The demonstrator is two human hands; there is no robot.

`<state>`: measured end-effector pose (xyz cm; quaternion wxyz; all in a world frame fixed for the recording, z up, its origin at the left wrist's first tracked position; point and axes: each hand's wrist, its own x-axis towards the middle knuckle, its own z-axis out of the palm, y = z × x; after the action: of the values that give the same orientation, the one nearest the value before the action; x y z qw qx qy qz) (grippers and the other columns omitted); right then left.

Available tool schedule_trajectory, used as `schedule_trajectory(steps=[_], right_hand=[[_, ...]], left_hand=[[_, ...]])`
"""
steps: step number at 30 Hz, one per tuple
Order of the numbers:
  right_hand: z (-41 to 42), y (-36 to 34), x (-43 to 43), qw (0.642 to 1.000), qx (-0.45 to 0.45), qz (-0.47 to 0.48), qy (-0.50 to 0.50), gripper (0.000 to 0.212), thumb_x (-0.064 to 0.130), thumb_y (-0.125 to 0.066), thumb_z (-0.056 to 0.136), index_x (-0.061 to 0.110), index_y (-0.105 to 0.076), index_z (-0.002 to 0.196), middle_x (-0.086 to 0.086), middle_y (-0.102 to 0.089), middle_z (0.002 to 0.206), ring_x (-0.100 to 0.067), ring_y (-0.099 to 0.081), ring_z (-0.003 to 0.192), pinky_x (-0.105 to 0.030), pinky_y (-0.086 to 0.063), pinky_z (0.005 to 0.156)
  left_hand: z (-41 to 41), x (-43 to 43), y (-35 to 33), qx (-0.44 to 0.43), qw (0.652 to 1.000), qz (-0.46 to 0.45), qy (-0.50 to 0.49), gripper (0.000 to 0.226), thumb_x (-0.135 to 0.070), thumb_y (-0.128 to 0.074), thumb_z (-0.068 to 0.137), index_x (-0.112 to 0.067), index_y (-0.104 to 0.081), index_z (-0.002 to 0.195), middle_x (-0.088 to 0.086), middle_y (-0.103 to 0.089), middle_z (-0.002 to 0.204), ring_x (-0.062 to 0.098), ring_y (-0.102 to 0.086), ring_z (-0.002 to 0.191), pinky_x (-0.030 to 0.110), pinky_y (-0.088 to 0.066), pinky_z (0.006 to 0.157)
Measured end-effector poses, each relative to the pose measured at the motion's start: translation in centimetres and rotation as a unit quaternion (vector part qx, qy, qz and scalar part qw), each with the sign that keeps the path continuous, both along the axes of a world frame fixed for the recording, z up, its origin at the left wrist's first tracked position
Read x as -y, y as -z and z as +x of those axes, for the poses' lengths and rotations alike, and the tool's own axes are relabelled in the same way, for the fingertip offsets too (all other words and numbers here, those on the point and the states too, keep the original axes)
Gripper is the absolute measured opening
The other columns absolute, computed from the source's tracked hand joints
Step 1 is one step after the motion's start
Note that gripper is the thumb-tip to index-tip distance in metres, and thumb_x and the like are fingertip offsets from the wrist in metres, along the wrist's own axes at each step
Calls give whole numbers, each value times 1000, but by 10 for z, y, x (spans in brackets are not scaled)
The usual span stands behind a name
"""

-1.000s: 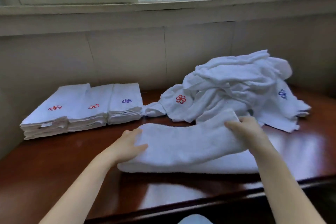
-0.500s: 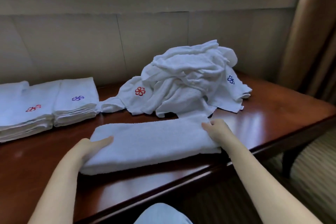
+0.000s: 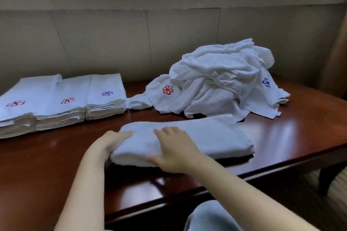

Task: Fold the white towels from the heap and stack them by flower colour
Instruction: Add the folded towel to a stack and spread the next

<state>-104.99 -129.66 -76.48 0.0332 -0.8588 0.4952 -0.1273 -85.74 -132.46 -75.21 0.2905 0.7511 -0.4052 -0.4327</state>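
The right hand (image 3: 175, 153) has slid along the towel. A moment ago it was out at the right end of the folded towel (image 3: 197, 137); now it lies flat on the left part, close to the left hand (image 3: 110, 143). Its fingers are straight and spread, pressing down on top. The left hand is at the left end of the same towel, with its thumb on top and its fingers curled around the edge, so it is gripping that end.

The towel is a long strip lying on the near part of the brown table (image 3: 281, 137), just in front of the heap (image 3: 221, 80). I cannot see its flower, so I cannot tell its colour yet.

I think the hands are getting ready to fold the strip in half across its middle. After that it needs to go to the far left, onto the red-flower stacks (image 3: 43, 103) or the purple-flower stack (image 3: 107, 97). The heap still has many towels, so there is lots left to do.
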Motion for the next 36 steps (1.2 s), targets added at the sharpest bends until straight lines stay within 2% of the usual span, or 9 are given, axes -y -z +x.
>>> schedule_trajectory(steps=[3, 8, 10, 13, 15, 20, 24, 32, 36], right_hand=[[61, 15, -16, 998, -30, 55, 17, 99, 44, -66, 83, 16, 1, 151, -15, -28, 145, -37, -32, 129, -48, -30, 102], [85, -17, 4, 953, 285, 26, 96, 28, 9, -45, 90, 9, -50, 118, -13, -62, 108, -33, -58, 99, -36, -37, 70], [81, -42, 10, 805, 569, 150, 80, 14, 15, -50, 92, 9, -62, 94, -8, -68, 90, -25, -63, 91, -34, -46, 69], [51, -71, 30, 470, 828, 304, 13, 22, 27, -56, 93, 9, -67, 102, -11, -73, 98, -22, -71, 85, -30, -57, 63], [27, -66, 47, 409, 862, 294, 63, 32, 31, -56, 94, 7, -63, 113, -13, -71, 105, -23, -71, 85, -29, -57, 58], [-2, 5, 67, 588, 719, 207, 306, 47, 0, -59, 83, -4, -46, 128, -16, -58, 117, -27, -58, 99, -29, -49, 74], [-28, 23, 79, 723, 549, 85, 412, 63, 5, -54, 78, 1, -30, 137, -17, -52, 121, -34, -54, 110, -35, -43, 82], [-32, 34, 90, 825, 423, 76, 367, 57, 17, -61, 86, 6, -37, 136, -18, -53, 129, -34, -51, 116, -29, -37, 83], [-44, 39, 99, 775, 511, 110, 355, 29, 12, -56, 88, 1, -53, 115, -13, -55, 106, -24, -52, 96, -28, -39, 76]], left_hand=[[4, -8, -7, -84, 994, -53, -47, 36, -26, -60, 90, -3, -62, 118, 8, -66, 82, 21, -61, 67, 26, -41, 54], [18, -33, -26, -321, 904, -244, -141, 23, -36, -53, 94, -16, -57, 105, 6, -69, 73, 13, -64, 50, 16, -47, 42], [25, -42, -39, -272, 870, -358, -201, 18, -33, -50, 95, -20, -52, 108, 5, -69, 85, 10, -66, 56, 19, -50, 49], [40, -56, -54, -83, 844, -473, -240, 27, -36, -52, 89, -29, -50, 115, -5, -68, 90, 1, -63, 75, 26, -46, 69], [51, -63, -57, 38, 859, -471, -197, 36, -49, -49, 82, -35, -52, 115, -13, -65, 94, 4, -59, 88, 31, -41, 79], [73, -48, -36, 294, 913, -281, -39, 42, -49, -44, 95, -28, -51, 131, 1, -54, 133, 26, -46, 124, 41, -38, 99], [78, -31, 6, 280, 955, -72, 63, 50, -46, -40, 97, -21, -44, 140, 8, -45, 144, 28, -40, 132, 36, -33, 108], [83, -27, 16, 230, 963, -82, 110, 31, -40, -52, 94, -16, -63, 111, 2, -63, 116, 21, -57, 106, 31, -44, 87], [91, -35, 12, 181, 973, -68, 127, 27, -41, -68, 83, -15, -62, 87, 0, -67, 91, 14, -63, 79, 25, -44, 65]])
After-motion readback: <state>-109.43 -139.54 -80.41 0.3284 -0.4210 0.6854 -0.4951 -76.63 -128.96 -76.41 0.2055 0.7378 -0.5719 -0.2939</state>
